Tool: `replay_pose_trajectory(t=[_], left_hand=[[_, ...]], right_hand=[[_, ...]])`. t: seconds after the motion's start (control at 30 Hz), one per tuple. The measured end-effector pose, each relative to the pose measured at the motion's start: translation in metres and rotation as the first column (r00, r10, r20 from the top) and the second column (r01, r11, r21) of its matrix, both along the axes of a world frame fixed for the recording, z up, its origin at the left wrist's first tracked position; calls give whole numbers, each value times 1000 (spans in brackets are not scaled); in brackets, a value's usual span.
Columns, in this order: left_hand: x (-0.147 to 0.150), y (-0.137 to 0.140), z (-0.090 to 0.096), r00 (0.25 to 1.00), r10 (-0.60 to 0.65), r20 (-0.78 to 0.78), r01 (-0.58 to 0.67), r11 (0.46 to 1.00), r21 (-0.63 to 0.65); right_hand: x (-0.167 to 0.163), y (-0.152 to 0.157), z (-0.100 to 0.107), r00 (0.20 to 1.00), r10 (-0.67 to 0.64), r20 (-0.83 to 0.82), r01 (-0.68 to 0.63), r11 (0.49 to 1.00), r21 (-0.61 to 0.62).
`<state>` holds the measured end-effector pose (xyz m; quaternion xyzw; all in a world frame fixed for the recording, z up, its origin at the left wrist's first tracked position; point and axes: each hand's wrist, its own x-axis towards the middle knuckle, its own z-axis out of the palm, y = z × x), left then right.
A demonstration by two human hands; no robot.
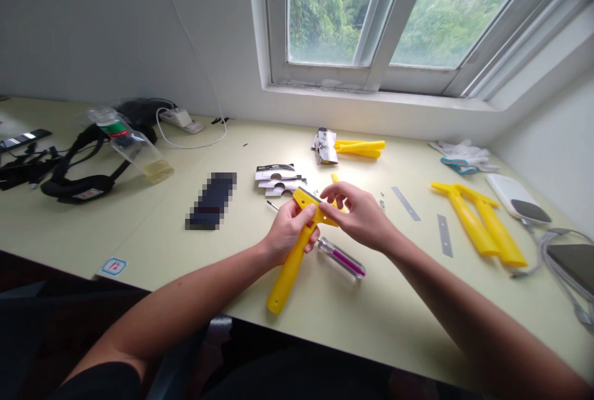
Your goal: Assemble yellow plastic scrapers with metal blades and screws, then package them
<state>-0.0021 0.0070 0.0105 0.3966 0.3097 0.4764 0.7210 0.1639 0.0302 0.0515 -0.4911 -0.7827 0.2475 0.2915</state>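
Observation:
Wrapped round the neck of a yellow scraper (293,267) is my left hand (284,234), its thumb pressed on the head. The long handle points down toward the table's front edge. My right hand (355,211) pinches the right end of the scraper's head, with thumb and forefinger at a dark strip along its top edge. Under my hands lies a screwdriver (342,258) with a clear and purple handle; its shaft passes behind my left hand. Another yellow piece is partly hidden behind my right hand. Small screws (382,202) lie right of that hand.
Two flat blades (444,236) and two yellow scraper handles (487,227) lie to the right. Card sleeves (278,176) and packaged yellow scrapers (357,148) are farther back. A pixelated dark object (212,201) and a tilted plastic bottle (139,149) are left; white gloves (466,154) lie back right.

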Motion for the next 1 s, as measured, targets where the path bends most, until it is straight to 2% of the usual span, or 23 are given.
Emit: replay_pose_trajectory(t=[0.1,0.3,0.47,0.57,0.63,0.7,0.77,0.8,0.87,1.0], left_hand=[[0,0,1,999,11,-38,-10,1000,20],[0,0,1,994,30,-103,-27,999,34],[-1,2,1,989,9,-150,-2,999,49],[-3,3,0,986,-1,-168,10,998,55],[-3,4,0,984,3,-176,6,999,47],[-4,5,-1,985,18,-174,-13,999,31],[-4,7,-2,986,29,-161,-28,1000,9],[-4,8,-3,987,27,-156,-28,1000,-1],[-4,9,-4,989,21,-149,-24,1000,-20],[-4,10,-5,989,16,-144,-22,999,-40]], right_hand=[[2,3,0,997,37,-61,-47,982,-181],[11,11,2,989,38,-140,-87,928,-361],[12,9,6,999,36,-40,-47,950,-309],[12,10,9,997,69,-19,-71,952,-299],[22,19,11,998,60,23,-52,971,-232],[44,34,12,985,-56,161,72,992,-100],[73,51,11,894,-248,373,258,966,24],[89,59,9,820,-305,485,333,943,30],[115,72,4,766,-289,574,372,928,-30],[137,82,-12,776,-167,608,328,930,-163]])
